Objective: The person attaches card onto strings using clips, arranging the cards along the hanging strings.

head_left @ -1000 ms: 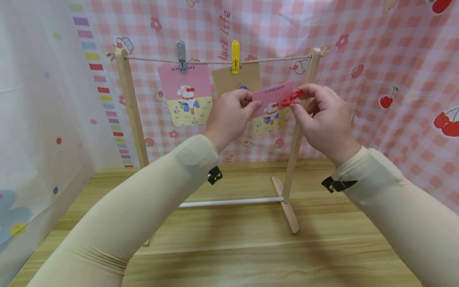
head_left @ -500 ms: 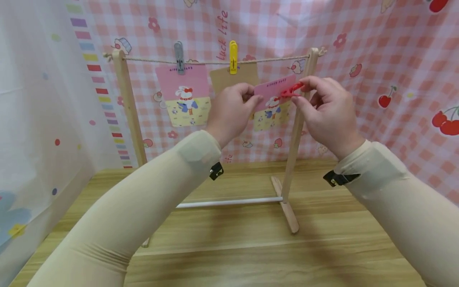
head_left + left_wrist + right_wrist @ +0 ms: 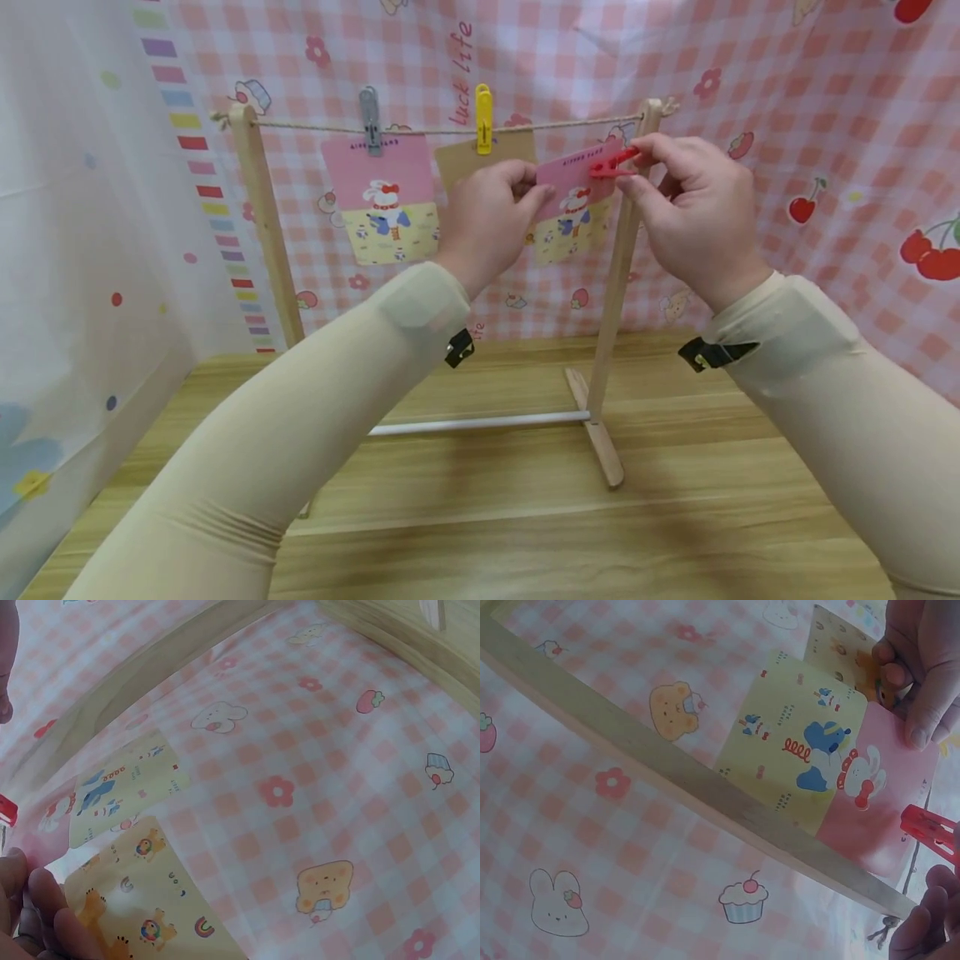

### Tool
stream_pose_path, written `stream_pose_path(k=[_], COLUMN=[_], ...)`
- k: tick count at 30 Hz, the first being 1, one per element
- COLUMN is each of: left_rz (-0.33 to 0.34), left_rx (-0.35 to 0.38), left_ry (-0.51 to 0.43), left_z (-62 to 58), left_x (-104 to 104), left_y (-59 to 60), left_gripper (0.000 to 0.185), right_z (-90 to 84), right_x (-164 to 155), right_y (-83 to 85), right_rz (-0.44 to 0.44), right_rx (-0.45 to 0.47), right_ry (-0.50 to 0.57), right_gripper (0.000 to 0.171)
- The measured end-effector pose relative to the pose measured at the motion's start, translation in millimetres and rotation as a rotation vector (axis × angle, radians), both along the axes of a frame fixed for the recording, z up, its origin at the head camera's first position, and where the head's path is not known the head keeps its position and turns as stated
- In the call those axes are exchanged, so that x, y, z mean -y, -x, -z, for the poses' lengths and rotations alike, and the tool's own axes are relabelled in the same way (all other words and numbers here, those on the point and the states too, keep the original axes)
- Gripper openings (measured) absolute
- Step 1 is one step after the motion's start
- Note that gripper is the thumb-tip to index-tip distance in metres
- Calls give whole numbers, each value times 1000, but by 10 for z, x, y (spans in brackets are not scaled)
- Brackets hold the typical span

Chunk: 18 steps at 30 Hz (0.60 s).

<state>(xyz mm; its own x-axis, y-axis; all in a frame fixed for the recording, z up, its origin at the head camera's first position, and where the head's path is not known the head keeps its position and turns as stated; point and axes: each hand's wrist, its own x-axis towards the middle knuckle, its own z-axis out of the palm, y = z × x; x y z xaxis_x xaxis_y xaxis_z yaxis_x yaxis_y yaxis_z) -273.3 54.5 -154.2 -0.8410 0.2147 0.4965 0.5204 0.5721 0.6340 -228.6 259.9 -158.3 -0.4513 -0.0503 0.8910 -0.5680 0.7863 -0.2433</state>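
Left hand [image 3: 491, 218]: raised at the rack's string, fingers curled, pinching the left edge of the pink card [image 3: 576, 171]. In the left wrist view only the fingertips [image 3: 45, 915] show, low at 8 o'clock of the frame.
Right hand [image 3: 693, 217]: raised opposite the left, thumb and fingers pinching the red peg [image 3: 611, 163] at the card's top right corner. In the right wrist view the peg [image 3: 928, 829] shows at 4 o'clock, with fingertips below it.
Pink card: held between both hands, tilted, right end higher, just below the string [image 3: 420, 130] and just left of the right post [image 3: 621, 250]. Pink top band, yellow lower part with a cartoon figure; the same card [image 3: 832, 772] shows crossed by the post in the right wrist view.
Red peg: lies on the card's top edge, pointing toward 9 o'clock. Whether its jaws clamp the card I cannot tell.
Rack: two wooden posts, string across the top, white rod [image 3: 480, 422] low between the feet, standing on a wooden table [image 3: 525, 517].
Hung already: a grey peg [image 3: 369, 118] holds another pink card [image 3: 378, 200] near the left post [image 3: 258, 225]; a yellow peg [image 3: 484, 117] holds a brown card [image 3: 457, 162] mid-string, partly behind the left hand.
Backdrop: pink checked cloth [image 3: 787, 100] with cherries and flowers behind and at 3 o'clock; a white dotted sheet [image 3: 67, 233] at 9 o'clock.
Sleeves: cream, on both forearms, with a black clip at each wrist.
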Motion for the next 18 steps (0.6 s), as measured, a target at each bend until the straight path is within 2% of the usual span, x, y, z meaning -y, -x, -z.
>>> stream_pose_path(k=[10, 18], left_rz=[-4, 7], left_rx=[5, 21], left_ry=[16, -13], left_z=[-62, -105], left_x=[-24, -50], left_y=[-32, -31], left_gripper=[30, 31], right_z=[-104, -175], right_x=[-10, -9], right_y=[35, 52], right_rz=[7, 26], right_rx=[-45, -55], right_ry=[8, 26], right_gripper=[25, 22])
